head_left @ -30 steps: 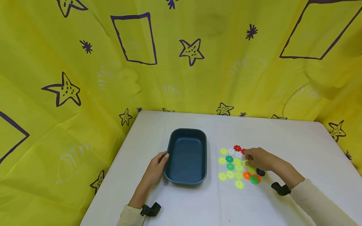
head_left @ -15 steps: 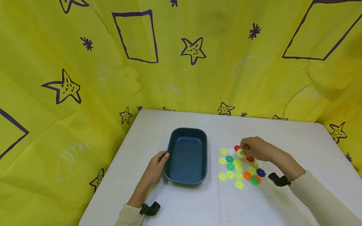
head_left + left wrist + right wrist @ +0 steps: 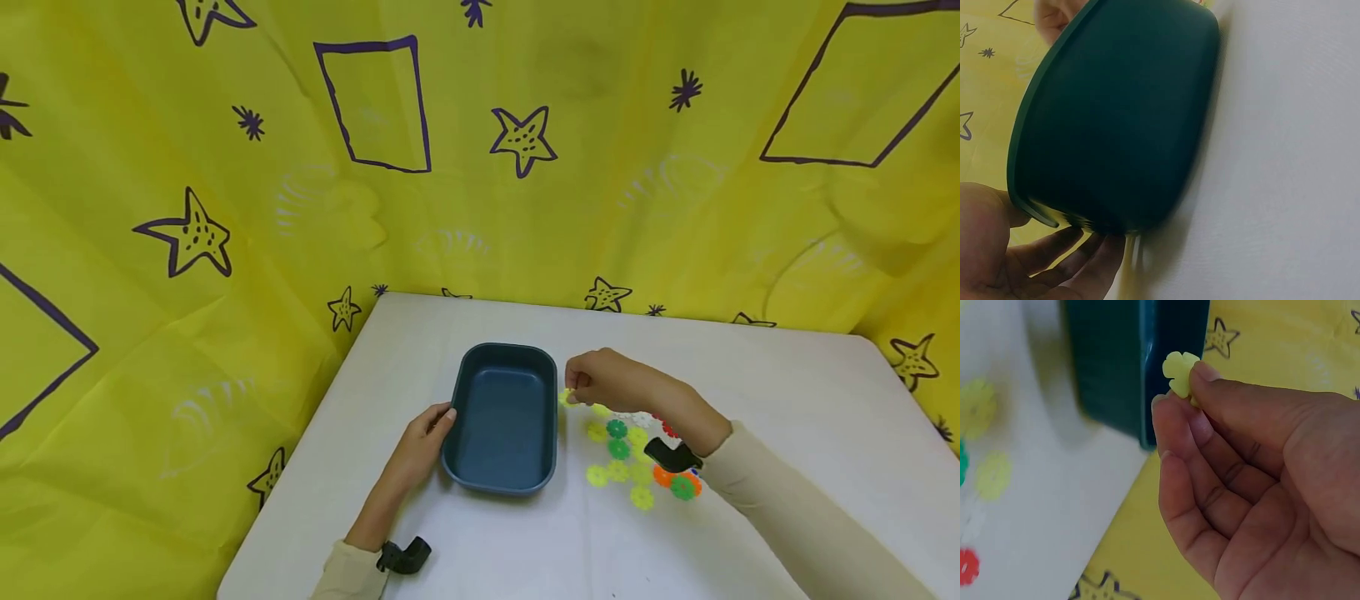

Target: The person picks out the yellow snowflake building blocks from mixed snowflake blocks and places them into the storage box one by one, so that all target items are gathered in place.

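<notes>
A dark blue-green rectangular tub (image 3: 504,429) stands on the white table. My left hand (image 3: 420,440) grips its left rim, thumb on top and fingers against the outer wall, as the left wrist view shows of the tub wall (image 3: 1116,119). Between thumb and fingertips my right hand (image 3: 611,379) pinches a yellow notched plastic disc (image 3: 1179,370), held up just beside the tub's right rim. Right of the tub lie several more flat notched discs: yellow ones (image 3: 642,498), green ones (image 3: 618,449), and orange, red and white ones. My right forearm hides part of them.
The white table (image 3: 480,550) runs back to a yellow cloth (image 3: 450,200) printed with stars and squares. This cloth also hangs along the left and right sides. A black wrist camera (image 3: 405,556) sits on my left wrist, another black camera (image 3: 672,456) on my right.
My right hand has picked a yellow disc out of the group and carried it left to the tub's right rim. The left hand keeps its grip on the tub.
</notes>
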A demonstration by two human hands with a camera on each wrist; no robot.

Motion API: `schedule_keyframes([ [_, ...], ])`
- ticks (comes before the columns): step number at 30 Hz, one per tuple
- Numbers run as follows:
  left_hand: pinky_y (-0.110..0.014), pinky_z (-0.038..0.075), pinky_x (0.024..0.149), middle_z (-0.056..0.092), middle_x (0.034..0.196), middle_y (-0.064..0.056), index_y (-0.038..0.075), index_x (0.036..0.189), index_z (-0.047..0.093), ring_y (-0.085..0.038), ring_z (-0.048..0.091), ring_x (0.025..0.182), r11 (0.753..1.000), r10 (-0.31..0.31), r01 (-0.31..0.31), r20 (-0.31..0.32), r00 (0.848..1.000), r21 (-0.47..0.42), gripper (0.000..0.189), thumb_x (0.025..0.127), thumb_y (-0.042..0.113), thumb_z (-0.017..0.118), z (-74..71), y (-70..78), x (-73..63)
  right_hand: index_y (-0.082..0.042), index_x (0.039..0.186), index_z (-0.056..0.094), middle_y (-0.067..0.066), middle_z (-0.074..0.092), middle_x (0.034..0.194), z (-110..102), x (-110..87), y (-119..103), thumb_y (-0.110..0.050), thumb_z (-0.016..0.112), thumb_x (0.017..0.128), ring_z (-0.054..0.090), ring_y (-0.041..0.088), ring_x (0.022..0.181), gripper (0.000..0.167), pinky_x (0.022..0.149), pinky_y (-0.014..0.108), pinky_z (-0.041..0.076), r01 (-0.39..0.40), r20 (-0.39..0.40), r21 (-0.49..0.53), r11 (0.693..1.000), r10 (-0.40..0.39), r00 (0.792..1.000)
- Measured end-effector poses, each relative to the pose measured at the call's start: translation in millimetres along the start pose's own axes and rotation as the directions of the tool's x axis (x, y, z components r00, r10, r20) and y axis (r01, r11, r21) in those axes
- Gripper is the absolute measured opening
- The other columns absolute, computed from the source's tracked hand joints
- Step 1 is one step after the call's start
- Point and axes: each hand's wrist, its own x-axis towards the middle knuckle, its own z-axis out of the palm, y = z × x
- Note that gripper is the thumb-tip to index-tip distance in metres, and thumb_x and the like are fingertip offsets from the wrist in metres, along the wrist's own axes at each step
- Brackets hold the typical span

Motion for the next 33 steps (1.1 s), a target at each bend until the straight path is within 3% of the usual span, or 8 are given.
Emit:
schedule_keyframes([
  [11,-0.057,0.045,0.114,0.061,0.145,-0.022,-0.002,0.146,0.058,-0.039,0.058,0.135,1.0,0.0,0.0,0.0,1.0,0.006,0.053,0.112,0.037,0.052,0.0,-0.5,1.1,-0.01,0.089,0.068,-0.002,0.069,0.082,20,64.9,-46,-0.015,0.078,0.097,0.064,0.011,0.07,0.013,0.066,0.026,0.051,0.052,0.171,-0.111,0.992,-0.032,0.985],
  [21,-0.059,0.043,0.116,0.059,0.148,-0.023,-0.002,0.147,0.057,-0.04,0.053,0.141,1.0,-0.003,0.003,0.01,1.0,-0.004,0.054,0.112,0.038,0.052,0.2,-0.5,1.2,-0.014,0.087,0.071,-0.003,0.069,0.086,47,105.4,-70,-0.016,0.08,0.096,0.072,0.012,0.077,0.012,0.077,0.032,0.058,0.009,0.279,-0.217,0.976,0.053,0.959],
  [28,-0.057,0.046,0.113,0.062,0.145,-0.022,-0.001,0.145,0.059,-0.038,0.058,0.135,1.0,0.008,-0.008,-0.001,1.0,-0.004,0.05,0.112,0.036,0.053,-1.2,-0.8,2.1,-0.014,0.086,0.072,-0.003,0.071,0.083,58,121.3,-87,-0.018,0.08,0.096,0.072,0.012,0.076,0.013,0.077,0.029,0.055,0.023,0.389,-0.26,0.965,0.082,0.918],
  [33,-0.057,0.045,0.113,0.064,0.143,-0.02,0.001,0.144,0.061,-0.037,0.059,0.134,1.0,0.008,-0.008,-0.006,1.0,-0.022,0.046,0.112,0.034,0.054,-1.2,-3.2,2.3,-0.012,0.089,0.073,-0.003,0.07,0.085,66,130.5,-90,-0.018,0.079,0.097,0.072,0.011,0.074,0.012,0.076,0.025,0.057,0.026,0.465,-0.223,0.974,0.083,0.882],
])
